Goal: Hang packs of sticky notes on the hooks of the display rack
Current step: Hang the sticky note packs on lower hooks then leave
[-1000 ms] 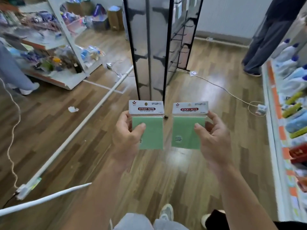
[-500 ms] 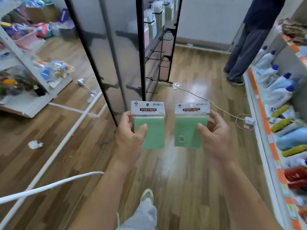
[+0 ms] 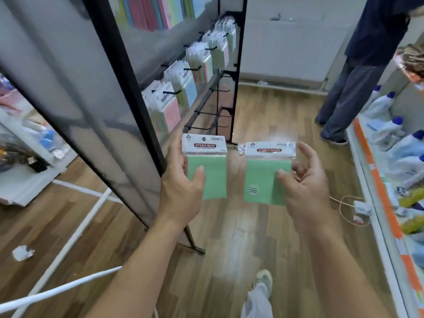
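While our left hand (image 3: 183, 191) pinches one green sticky-note pack (image 3: 206, 166), our right hand (image 3: 305, 191) grips another pack (image 3: 267, 175) beside it; empty rack hooks (image 3: 202, 128) sit just beyond.

The person holds two green packs of sticky notes upright and side by side over the wooden floor (image 3: 229, 237), the left hand (image 3: 183, 191) gripping the left pack (image 3: 207, 167) with its thumb on the green front and fingers behind, the right hand (image 3: 306, 189) pinching the right pack (image 3: 267, 177) the same way, the packs apart from each other. Just beyond the left pack stands the black display rack (image 3: 125, 72), its upper rows carrying hanging packs (image 3: 183, 86) in pastel colours, its lower hooks (image 3: 206, 113) bare. Another person (image 3: 358, 76) stands farther back on the right, beside a shelf (image 3: 376, 180) of white bottles (image 3: 387, 131) with blue caps
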A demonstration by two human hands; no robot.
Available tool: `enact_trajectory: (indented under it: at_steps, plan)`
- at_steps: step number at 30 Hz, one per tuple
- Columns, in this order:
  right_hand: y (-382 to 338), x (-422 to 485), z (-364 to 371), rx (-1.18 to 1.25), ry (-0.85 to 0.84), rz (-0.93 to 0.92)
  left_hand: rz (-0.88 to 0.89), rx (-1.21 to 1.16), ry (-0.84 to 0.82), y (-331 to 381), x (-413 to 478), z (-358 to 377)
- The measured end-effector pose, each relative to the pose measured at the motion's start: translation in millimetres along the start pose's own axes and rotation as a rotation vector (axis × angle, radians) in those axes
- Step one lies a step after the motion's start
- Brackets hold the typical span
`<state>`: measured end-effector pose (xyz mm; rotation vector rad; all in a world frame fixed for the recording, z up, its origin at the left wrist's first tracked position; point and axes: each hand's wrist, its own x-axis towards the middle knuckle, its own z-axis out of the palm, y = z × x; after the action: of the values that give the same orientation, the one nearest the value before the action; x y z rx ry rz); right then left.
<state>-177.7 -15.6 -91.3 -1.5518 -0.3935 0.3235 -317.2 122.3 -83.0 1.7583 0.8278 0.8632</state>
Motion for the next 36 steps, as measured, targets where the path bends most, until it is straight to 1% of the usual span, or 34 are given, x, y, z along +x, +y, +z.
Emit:
enact_trajectory:
  at_steps: [2, 8, 14, 16, 18, 23, 27, 31, 33, 36]
  plan:
    - [4, 48, 0, 0.000, -0.068, -0.010, 0.016, 0.024, 0.055, -1, 31, 22]
    - [-8, 168, 17, -0.065, -0.371, -0.030, -0.060, 0.112, 0.248, 4, 100, 68]
    - [-12, 252, 75, -0.066, -0.647, -0.061, -0.082, 0.208, 0.470, 0, 140, 80]
    - [-13, 270, 98, -0.066, -0.718, -0.112, -0.109, 0.213, 0.497, -9, 149, 79]
    - [-10, 285, 121, -0.056, -0.758, -0.145, -0.138, 0.197, 0.514, -17, 158, 79]
    - [-3, 313, 159, -0.002, -0.828, -0.187, -0.131, 0.217, 0.599, -29, 176, 81]
    - [4, 333, 175, 0.005, -0.840, -0.212, -0.157, 0.225, 0.662, -32, 180, 85]
    - [11, 349, 184, -0.009, -0.863, -0.219, -0.227, 0.248, 0.671, -36, 187, 87]
    - [16, 358, 189, -0.030, -0.892, -0.218, -0.272, 0.251, 0.687, -39, 191, 88]
    - [18, 369, 194, -0.038, -0.960, -0.224, -0.302, 0.283, 0.762, -39, 198, 93]
